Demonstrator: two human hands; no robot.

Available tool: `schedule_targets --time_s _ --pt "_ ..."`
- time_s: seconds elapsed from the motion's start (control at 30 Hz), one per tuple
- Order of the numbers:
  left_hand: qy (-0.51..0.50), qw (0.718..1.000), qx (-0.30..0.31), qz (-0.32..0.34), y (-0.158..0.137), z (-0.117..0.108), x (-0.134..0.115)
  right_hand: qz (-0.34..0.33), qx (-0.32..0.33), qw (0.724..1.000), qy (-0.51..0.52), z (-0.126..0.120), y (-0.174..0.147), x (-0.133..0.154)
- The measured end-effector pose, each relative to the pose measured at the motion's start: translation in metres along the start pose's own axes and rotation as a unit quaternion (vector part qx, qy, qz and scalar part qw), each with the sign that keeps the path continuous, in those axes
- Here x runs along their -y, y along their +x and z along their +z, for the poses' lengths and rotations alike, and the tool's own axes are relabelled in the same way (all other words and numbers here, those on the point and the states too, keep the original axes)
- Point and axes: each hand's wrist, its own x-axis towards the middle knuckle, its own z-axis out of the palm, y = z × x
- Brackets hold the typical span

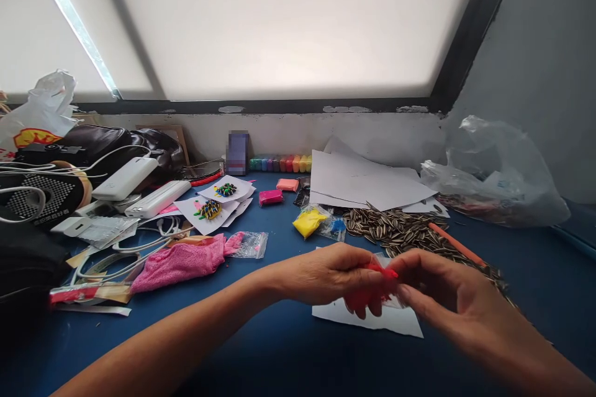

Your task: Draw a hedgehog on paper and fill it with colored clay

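Observation:
My left hand (342,270) is closed on a small clear bag of red modelling clay (372,288), thumb on top and fingers beneath. Thumb and forefinger of my right hand (442,288) pinch the bag's right edge, where some red clay shows. Below both hands lies a white sheet of paper (367,321). Just beyond them are a packet of yellow clay (308,222), a small bag with blue clay (336,227) and a spread heap of striped sunflower seeds (395,229).
An orange stick (456,244) lies across the seeds. Behind are white sheets (363,180), pink clay (270,197) and a row of coloured clay (282,164). Seed-covered paper cutouts (209,211), a pink cloth (181,263), white cables and power banks (125,178) crowd the left. A plastic bag (503,180) sits right.

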Motion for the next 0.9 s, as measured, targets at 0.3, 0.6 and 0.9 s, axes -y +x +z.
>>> schedule_targets --time_s 0.3,0.6,0.9 --pt "0.019 0.999 0.050 -0.001 -0.001 -0.003 0.006 -0.119 -0.085 0.986 -0.084 0.008 -0.001 -0.006" --pt "-0.033 0.998 0.049 0.015 0.000 0.000 0.002 -0.145 -0.103 0.982 -0.058 0.008 0.000 -0.002" --pt "-0.010 0.999 0.051 0.007 -0.001 -0.002 0.007 -0.196 -0.093 0.975 -0.046 0.010 0.000 -0.011"
